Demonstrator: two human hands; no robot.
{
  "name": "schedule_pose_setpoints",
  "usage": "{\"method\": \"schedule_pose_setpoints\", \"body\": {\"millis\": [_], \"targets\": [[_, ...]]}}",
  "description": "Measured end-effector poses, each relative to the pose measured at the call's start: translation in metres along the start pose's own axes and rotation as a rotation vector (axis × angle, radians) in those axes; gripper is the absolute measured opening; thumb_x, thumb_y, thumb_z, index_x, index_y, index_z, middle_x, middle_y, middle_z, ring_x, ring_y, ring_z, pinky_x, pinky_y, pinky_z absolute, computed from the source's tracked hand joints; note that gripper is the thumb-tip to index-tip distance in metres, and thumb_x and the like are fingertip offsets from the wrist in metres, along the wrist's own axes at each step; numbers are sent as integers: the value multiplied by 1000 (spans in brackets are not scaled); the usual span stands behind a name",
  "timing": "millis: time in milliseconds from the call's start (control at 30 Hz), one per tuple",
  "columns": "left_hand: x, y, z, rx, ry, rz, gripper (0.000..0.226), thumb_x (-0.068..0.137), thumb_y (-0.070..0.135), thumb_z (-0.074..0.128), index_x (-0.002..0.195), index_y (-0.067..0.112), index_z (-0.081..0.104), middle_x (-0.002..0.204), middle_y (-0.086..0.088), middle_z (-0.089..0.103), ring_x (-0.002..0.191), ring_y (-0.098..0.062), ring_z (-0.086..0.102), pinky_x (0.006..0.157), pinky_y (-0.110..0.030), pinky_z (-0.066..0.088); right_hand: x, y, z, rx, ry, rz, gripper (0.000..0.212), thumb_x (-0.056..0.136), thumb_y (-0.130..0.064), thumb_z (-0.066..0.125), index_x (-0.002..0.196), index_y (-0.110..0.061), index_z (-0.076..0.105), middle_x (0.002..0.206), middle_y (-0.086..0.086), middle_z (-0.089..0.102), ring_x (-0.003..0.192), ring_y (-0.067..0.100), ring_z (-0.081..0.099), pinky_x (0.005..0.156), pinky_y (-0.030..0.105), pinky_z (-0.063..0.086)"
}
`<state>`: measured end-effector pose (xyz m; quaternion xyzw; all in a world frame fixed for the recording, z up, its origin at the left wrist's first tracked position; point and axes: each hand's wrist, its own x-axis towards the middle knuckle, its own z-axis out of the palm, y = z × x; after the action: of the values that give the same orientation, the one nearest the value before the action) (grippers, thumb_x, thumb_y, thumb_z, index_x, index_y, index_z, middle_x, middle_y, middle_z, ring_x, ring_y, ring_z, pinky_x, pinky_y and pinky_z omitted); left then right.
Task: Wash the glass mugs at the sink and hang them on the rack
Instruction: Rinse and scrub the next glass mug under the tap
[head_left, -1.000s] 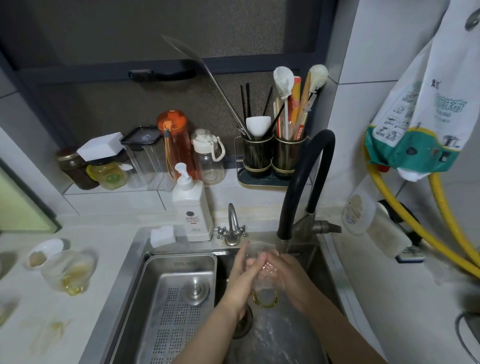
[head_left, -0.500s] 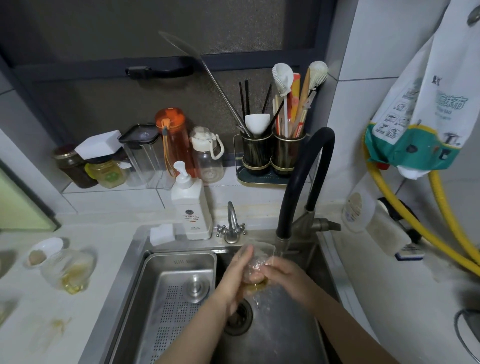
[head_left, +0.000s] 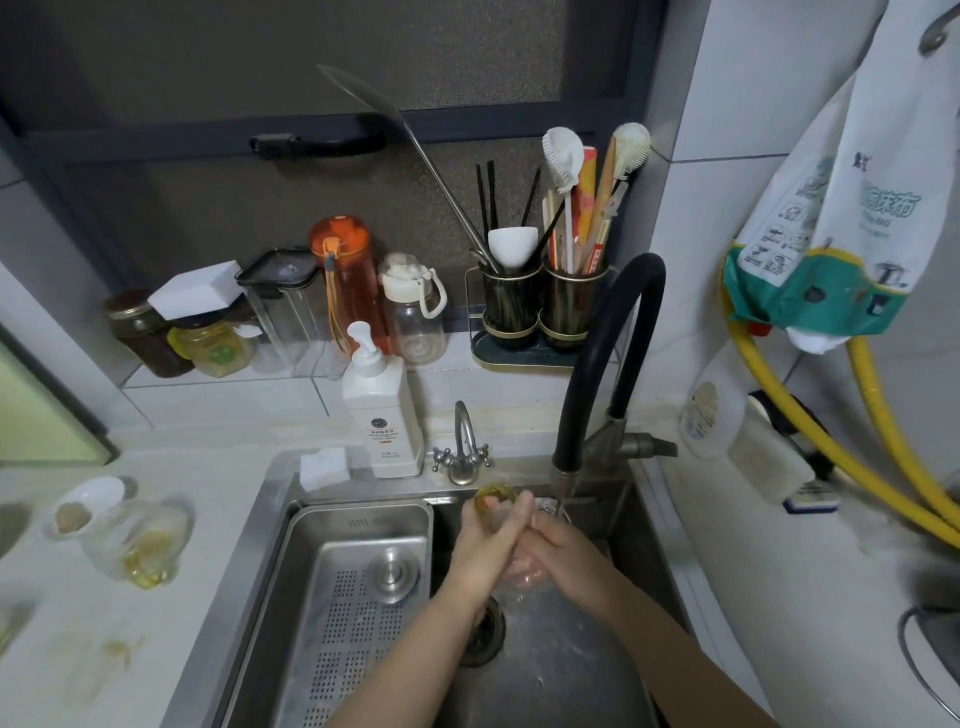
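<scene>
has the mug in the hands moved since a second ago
Yes. The glass mug was upright with its amber base low near the drain; now it is tipped, base raised toward the small tap.

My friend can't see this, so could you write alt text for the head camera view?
Two hands, left and right, hold a glass mug under a black tap over a steel sink. A soap bottle stands behind.

Two bare forearms and hands, seen from above

The left hand and right hand carry no gloves, rings, watch or bracelet that can be seen. Both forearms are uncovered right to the bottom edge of the view; no sleeve or cuff shows. Nails are too blurred to describe.
</scene>
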<state>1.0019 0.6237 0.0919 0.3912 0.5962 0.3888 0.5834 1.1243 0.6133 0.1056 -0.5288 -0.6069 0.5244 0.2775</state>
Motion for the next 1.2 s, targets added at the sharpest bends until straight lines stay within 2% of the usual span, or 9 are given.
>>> {"method": "schedule_pose_setpoints", "body": {"millis": [67,200,367,500,700,900,1000,1100,1200], "targets": [[4,-3,1,-3,64,-22,73,60,65,76,112,20,53,103,-2,69,93,-14,68,88,-36,55,-3,2,3,-82,-104,-49,32,92,-26,50,120,-41,52,104,-17,66,104,1,62,96,26,49],[11,-1,1,83,159,-31,58,71,60,72,107,16,59,97,-1,69,90,-14,65,86,-32,50,-7,6,0,-515,-230,-151,37,77,-47,42,101,-24,58,91,-5,66,91,16,65,84,36,52],[12,3,7,103,104,-28,57,69,61,72,105,17,61,92,-2,71,85,-15,67,82,-32,53,3,0,-8,-361,-297,-53,72,72,-35,53,140,-34,29,130,-6,55,121,10,51,105,33,41],[16,10,5,120,42,-29,44,73,51,75,101,20,60,95,-1,68,87,-14,63,80,-29,48,2,9,-17,-508,-381,-7,39,90,-46,50,123,-25,56,119,-1,64,110,9,59,102,40,44],[19,17,9,155,-1,-13,34,76,47,74,95,22,62,88,1,67,83,-12,63,80,-28,50,-1,-1,-17,-231,-333,-85,55,91,-21,57,140,-23,33,132,-12,50,122,-6,47,109,23,37],[20,22,1,126,-19,-35,50,69,57,74,103,22,63,104,-2,70,94,-15,64,84,-28,49,-8,12,-26,-658,-195,-256,26,88,-35,57,103,-15,67,99,2,69,90,12,64,86,35,50],[13,19,-2,-67,-80,-50,66,58,63,78,111,27,60,114,-5,68,101,-19,66,92,-37,52,-6,12,-20,-366,-86,-230,19,85,-30,63,97,-16,67,95,-2,72,89,3,67,86,28,53],[-2,0,-3,-259,-169,-14,55,77,47,70,128,40,49,119,-2,68,99,-18,70,89,-39,54,-6,8,-16,84,-34,-80,14,89,-13,60,102,-7,63,94,3,74,90,8,70,81,23,53],[-11,-11,1,-321,-170,27,52,86,38,63,133,45,42,117,-1,70,98,-16,71,96,-41,51,-5,5,-13,308,-36,-38,20,96,-20,52,105,-13,68,101,10,73,98,21,69,90,35,53]]}}
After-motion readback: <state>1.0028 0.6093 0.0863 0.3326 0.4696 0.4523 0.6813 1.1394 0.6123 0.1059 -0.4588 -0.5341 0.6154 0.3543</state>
